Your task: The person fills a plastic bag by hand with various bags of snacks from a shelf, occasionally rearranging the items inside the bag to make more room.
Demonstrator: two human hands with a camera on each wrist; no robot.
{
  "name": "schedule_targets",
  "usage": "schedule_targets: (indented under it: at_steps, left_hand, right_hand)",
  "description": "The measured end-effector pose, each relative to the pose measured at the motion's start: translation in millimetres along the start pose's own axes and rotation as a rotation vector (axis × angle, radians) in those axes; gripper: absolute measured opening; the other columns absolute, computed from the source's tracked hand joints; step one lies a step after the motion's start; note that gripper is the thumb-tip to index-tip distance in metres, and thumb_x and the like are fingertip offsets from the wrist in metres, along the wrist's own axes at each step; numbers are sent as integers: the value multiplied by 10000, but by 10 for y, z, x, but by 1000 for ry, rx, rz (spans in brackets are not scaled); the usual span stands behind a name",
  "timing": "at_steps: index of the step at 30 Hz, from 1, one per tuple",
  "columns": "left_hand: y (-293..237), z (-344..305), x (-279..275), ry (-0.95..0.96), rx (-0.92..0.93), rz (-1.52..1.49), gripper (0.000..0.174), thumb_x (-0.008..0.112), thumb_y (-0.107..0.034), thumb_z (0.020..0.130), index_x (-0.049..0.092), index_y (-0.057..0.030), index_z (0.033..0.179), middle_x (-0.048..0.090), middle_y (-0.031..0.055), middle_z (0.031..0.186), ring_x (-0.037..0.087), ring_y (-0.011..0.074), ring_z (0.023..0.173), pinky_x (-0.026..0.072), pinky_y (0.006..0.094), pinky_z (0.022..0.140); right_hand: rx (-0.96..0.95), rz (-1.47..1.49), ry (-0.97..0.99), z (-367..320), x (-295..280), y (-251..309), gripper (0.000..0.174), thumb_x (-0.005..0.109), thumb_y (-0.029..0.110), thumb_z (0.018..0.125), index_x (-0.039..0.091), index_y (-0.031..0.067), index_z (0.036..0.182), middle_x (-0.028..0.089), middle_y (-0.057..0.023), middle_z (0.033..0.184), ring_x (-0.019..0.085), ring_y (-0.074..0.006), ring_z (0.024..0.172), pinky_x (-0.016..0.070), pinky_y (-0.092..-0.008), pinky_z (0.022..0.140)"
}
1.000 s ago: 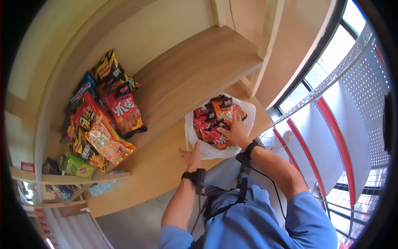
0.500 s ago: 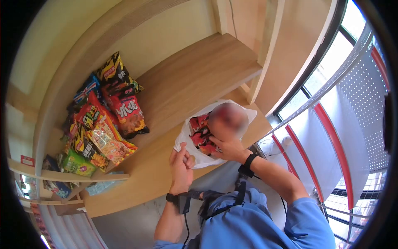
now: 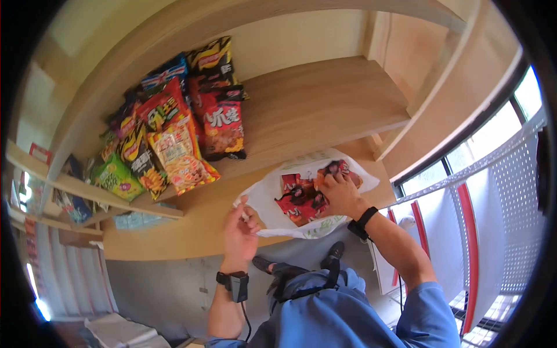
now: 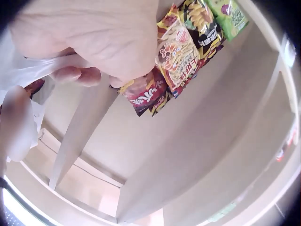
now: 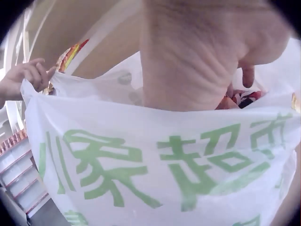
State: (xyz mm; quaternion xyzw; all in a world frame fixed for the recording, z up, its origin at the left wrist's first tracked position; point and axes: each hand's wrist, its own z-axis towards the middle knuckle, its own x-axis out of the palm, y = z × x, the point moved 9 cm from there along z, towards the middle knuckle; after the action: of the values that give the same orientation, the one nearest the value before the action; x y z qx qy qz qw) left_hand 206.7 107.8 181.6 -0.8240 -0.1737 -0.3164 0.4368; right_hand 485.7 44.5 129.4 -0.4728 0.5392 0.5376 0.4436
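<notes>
A white plastic bag [image 3: 268, 200] with green lettering stands with its mouth spread wide, several small red snack packets [image 3: 301, 203] inside. My left hand [image 3: 239, 235] pinches the bag's left rim between thumb and fingers; the right wrist view shows the rim pulled up at that left hand [image 5: 29, 81]. My right hand [image 3: 343, 196] reaches into the bag from the right, its fingers down on a packet with a dark top [image 3: 339, 168]. From the right wrist, the bag's lettered wall [image 5: 155, 160] hides most of the fingers, and I cannot tell whether they grip the packet.
Larger snack bags, such as a red one [image 3: 223, 127], a yellow-red one [image 3: 180, 153] and a green one [image 3: 118, 177], are heaped on the wooden shelf [image 3: 325, 98] at the left. A slatted divider [image 3: 110, 206] runs beside them. White racks with red edges [image 3: 467, 232] stand at the right.
My left hand has taken hold of the bag's rim and drawn it left, widening the mouth. The right hand stays in the bag, shifted among the packets. The head view has turned.
</notes>
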Motion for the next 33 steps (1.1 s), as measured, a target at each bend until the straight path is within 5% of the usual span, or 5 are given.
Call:
schedule_targets:
  at_steps: [10,13,16,26,33]
  left_hand:
    - [247,-96,-74,61,34,87,204,684,-147,1060,605,-54,1223,616,22,905,581,127,727,457,290,662]
    - [319,-32,-302,11,72,112,237,692,-115,1044,597,-48,1251,627,27,919,591,127,754,473,291,681]
    - [353,-50,-337,-24,99,114,280,703,-98,1028,593,-50,1281,651,34,954,611,132,805,493,290,721]
    - [532,-319,-546,22,133,264,364,734,-136,1023,590,-74,1352,708,61,1131,674,180,1076,512,362,948]
    - [518,-699,-1352,-155,127,213,294,724,-183,1029,629,-104,1295,717,66,1073,679,182,973,520,333,894]
  right_hand:
    - [-25,162,46,61,-41,225,644,925,516,746,734,92,1192,709,-111,1064,741,-358,975,601,-486,810]
    - [-256,635,-189,161,-723,634,379,910,195,850,723,82,1159,694,-71,889,706,-247,836,572,-377,729]
    - [-175,795,-409,389,-1294,740,388,885,207,886,706,66,1201,712,-90,913,672,-249,745,554,-376,733]
    - [258,1307,-595,2282,-1692,644,1161,941,471,835,302,-118,1605,394,-303,1614,464,-333,1490,467,-467,1166]
    - [332,1468,-477,3055,-2143,829,1014,1004,338,787,429,-115,1488,644,-270,1357,709,-312,1137,619,-426,950]
